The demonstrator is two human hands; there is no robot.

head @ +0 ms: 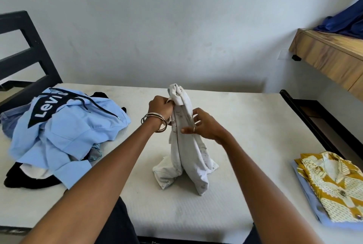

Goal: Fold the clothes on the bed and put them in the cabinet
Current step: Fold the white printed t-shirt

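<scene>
A white garment (186, 153) hangs upright over the middle of the bed (245, 118), its lower end bunched on the mattress. My left hand (160, 107) grips its top end with curled fingers. My right hand (202, 125) holds the garment lower down on its right side, thumb across the front. To the left lies a heap of unfolded clothes topped by a light blue hoodie (66, 129) with a dark logo, over black and white pieces. At the right edge sits a folded yellow patterned shirt (334, 186) on a folded light blue garment (312, 208).
A dark bed frame headboard (23, 51) stands at the left. A wooden shelf (330, 55) juts from the wall at the right with a dark blue cloth (343, 21) on it. A dark frame rail (308, 118) runs along the bed's right side.
</scene>
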